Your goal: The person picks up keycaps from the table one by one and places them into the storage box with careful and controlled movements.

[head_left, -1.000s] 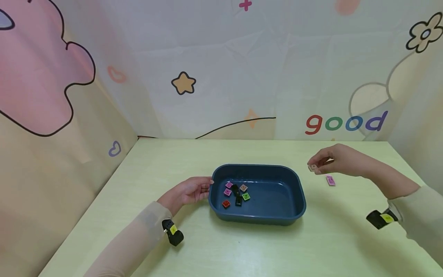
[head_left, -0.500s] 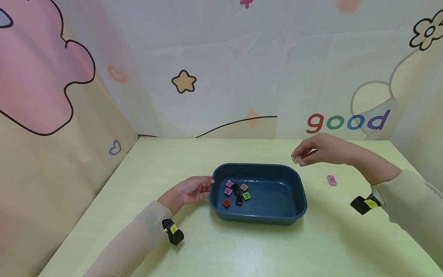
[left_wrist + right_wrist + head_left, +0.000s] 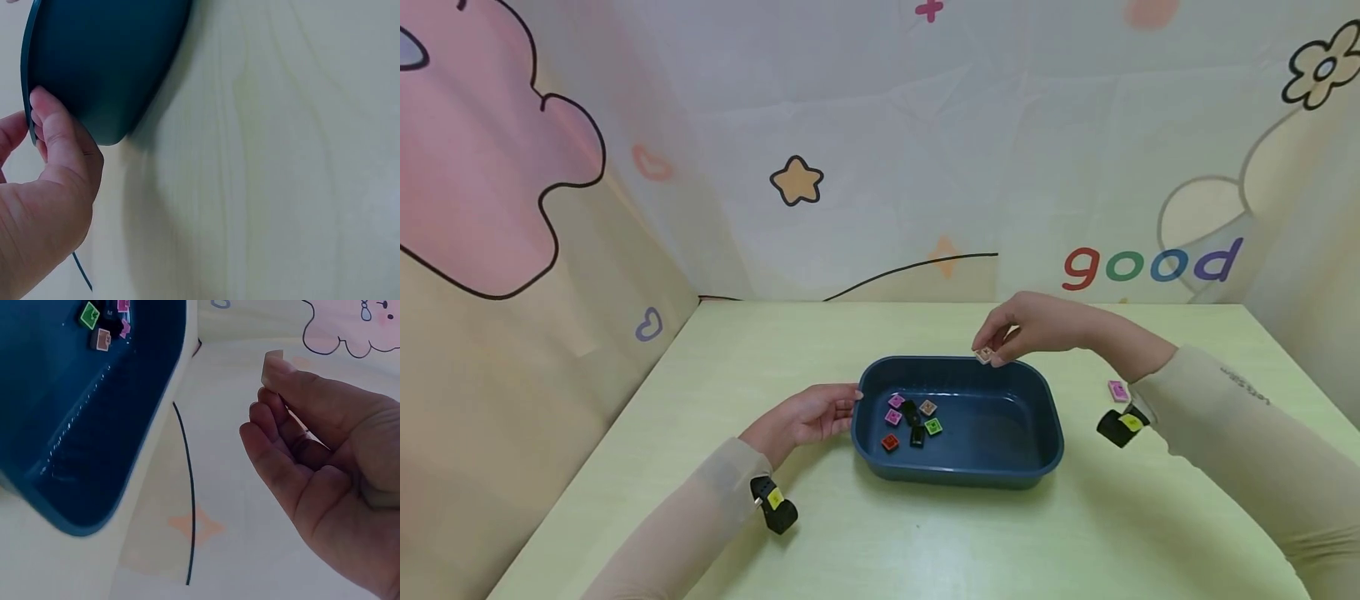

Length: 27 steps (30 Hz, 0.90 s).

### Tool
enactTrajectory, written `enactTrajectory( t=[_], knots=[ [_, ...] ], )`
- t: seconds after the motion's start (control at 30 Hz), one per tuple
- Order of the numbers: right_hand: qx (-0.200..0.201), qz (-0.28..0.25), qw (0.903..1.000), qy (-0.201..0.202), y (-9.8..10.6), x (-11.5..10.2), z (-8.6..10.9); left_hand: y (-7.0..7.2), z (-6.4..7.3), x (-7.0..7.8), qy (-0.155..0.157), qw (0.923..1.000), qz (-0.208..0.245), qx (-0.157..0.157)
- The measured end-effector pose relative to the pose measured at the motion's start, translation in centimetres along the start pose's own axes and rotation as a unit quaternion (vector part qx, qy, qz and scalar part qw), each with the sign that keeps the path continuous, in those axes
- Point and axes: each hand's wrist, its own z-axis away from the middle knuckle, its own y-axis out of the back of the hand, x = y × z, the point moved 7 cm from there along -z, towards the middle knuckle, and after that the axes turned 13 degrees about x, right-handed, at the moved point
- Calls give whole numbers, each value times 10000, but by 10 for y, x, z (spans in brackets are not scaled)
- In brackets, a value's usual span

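Observation:
A dark blue plastic basin [image 3: 992,425] stands on the table. My left hand [image 3: 811,414] grips its left rim; in the left wrist view, fingers lie on both sides of the edge. Over the basin's back rim, my right hand [image 3: 1037,323] pinches a small beige square block [image 3: 984,356] between thumb and fingertips. That block [image 3: 273,360] shows only partly in the right wrist view. Inside the basin, toward the left, lie small blocks: pink ones [image 3: 892,416], a red one [image 3: 890,442], a green one [image 3: 933,427], a beige one [image 3: 928,407] and black pieces [image 3: 917,436].
A pink block [image 3: 1117,391] lies on the pale wooden table [image 3: 917,550], to the right of the basin and close by the right sleeve. A printed cloth backdrop [image 3: 895,167] rises behind the table and along its sides.
My right hand has moved left with the beige block, from beside the pink block on the table to over the basin's back rim. The left hand has stayed on the rim.

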Motion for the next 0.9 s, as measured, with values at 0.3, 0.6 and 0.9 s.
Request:
enactTrajectory(
  t=[0.3,0.6,0.9],
  knots=[
    [-572,14,9979,299,-50,1,-31,1,3,2,-85,9993,-275,227],
    [-1027,143,9945,139,-95,9,-47,1,5,1,-101,9983,-443,370],
    [-1157,324,9924,268,-109,6,-56,0,4,5,-150,9977,-541,382]
  ],
)
